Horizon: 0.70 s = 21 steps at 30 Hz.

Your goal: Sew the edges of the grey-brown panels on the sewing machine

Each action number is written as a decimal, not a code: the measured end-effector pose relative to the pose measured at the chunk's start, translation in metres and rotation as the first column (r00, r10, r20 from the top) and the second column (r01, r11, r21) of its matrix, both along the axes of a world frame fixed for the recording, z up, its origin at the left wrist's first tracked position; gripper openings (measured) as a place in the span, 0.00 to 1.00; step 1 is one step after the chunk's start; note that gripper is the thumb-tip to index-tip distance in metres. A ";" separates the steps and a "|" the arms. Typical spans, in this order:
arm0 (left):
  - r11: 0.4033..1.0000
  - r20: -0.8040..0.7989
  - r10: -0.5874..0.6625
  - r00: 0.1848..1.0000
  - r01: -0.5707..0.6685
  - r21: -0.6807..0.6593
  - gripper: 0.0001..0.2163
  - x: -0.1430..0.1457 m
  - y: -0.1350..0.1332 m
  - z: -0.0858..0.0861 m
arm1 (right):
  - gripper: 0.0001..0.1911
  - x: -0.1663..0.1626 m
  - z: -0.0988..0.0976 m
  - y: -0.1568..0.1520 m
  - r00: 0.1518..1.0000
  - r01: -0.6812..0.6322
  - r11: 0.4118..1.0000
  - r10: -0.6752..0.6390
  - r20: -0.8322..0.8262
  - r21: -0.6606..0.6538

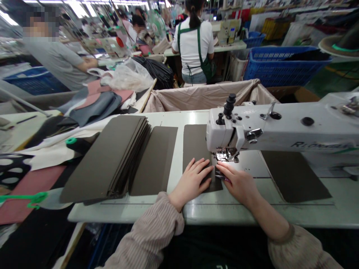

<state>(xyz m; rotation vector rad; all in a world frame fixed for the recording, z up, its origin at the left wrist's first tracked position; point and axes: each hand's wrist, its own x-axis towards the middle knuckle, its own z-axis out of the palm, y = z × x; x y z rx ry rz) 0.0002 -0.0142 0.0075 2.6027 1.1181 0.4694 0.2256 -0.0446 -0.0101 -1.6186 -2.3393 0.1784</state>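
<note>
My left hand (193, 181) lies flat, fingers spread, on a dark grey-brown panel (196, 140) under the head of a sewing machine (224, 130). Close to the lit presser foot (226, 155), my right hand (238, 183) rests at the panel's right edge with its fingers together. Tucked under those fingers are small thread snips (221, 176), their metal tips pointing left and a bit of purple handle showing. Left of my hands, a single panel (157, 160) lies beside a thick fanned stack of panels (109, 153). Another panel (294, 175) sits right of the needle area, partly behind the machine arm.
A ruler scale (207, 206) runs along the table's front edge. Fabric scraps (92, 101) and a black thread cone (80, 144) crowd the left side. Behind the table stands a cloth-lined bin (179, 99); a blue crate (280, 67) and several co-workers are farther back.
</note>
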 end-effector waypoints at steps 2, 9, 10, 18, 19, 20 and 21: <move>1.000 -0.001 0.006 1.000 -0.006 0.006 0.20 0.000 0.000 -0.001 | 0.29 0.000 0.000 0.000 1.000 -0.002 1.000 0.002 -0.001 0.001; 1.000 0.021 0.018 1.000 -0.019 0.023 0.19 0.001 -0.001 -0.002 | 0.28 0.000 0.000 0.000 1.000 -0.008 1.000 0.008 -0.008 0.007; 0.999 0.024 0.019 1.000 -0.020 0.025 0.19 0.001 -0.001 -0.001 | 0.29 0.000 0.000 0.000 1.000 -0.009 1.000 0.009 -0.010 0.011; 0.999 0.022 0.022 1.000 -0.023 0.027 0.18 0.002 -0.002 -0.001 | 0.29 0.000 0.000 0.000 1.000 -0.010 1.000 0.010 -0.008 0.011; 0.999 0.021 0.024 0.999 -0.025 0.027 0.18 0.003 -0.002 -0.001 | 0.30 0.000 0.000 0.000 1.000 -0.008 1.000 0.009 -0.010 0.013; 0.999 0.022 0.027 0.999 -0.028 0.028 0.18 0.003 -0.002 -0.002 | 0.30 0.000 0.000 0.000 1.000 -0.008 1.000 0.008 -0.013 0.016; 0.999 0.023 0.031 0.999 -0.032 0.029 0.18 0.003 -0.001 -0.002 | 0.30 0.001 -0.001 0.000 1.000 -0.006 1.000 0.007 -0.017 0.019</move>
